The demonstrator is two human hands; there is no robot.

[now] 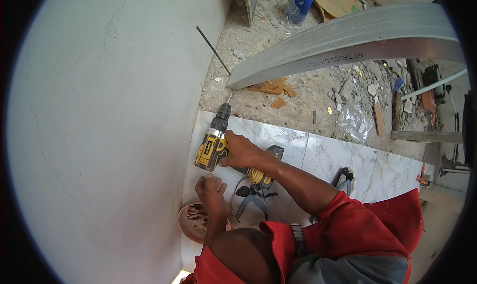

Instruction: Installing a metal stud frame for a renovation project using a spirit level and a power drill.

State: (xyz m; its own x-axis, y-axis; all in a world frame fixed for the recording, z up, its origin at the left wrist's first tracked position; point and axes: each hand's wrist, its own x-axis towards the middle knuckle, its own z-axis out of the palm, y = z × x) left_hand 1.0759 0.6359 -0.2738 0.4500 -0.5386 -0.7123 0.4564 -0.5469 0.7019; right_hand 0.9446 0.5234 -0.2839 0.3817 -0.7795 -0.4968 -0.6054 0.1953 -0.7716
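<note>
My right hand (238, 150) is wrapped round the grip of a yellow and black cordless drill (211, 144). The drill lies along the wall's foot with its chuck pointing away from me. Its thin bit reaches the near end of a long galvanized metal channel (318, 55); whether the tip touches or enters it I cannot tell. My left hand (211, 190) hangs behind the drill, close to the wall, its fingers loosely bent and apart with nothing visible in them. Just below it is a round reddish bowl (185, 229) with brownish pieces inside.
A pale cracked wall (114, 135) rises at left. A thin dark rod (212, 50) slants beside the channel's end. Rubble, wood scraps (271, 86), clear plastic (355, 122) and a blue bottle (301, 4) lie beyond the marble-look tiles (325, 157). Sandals show near my feet.
</note>
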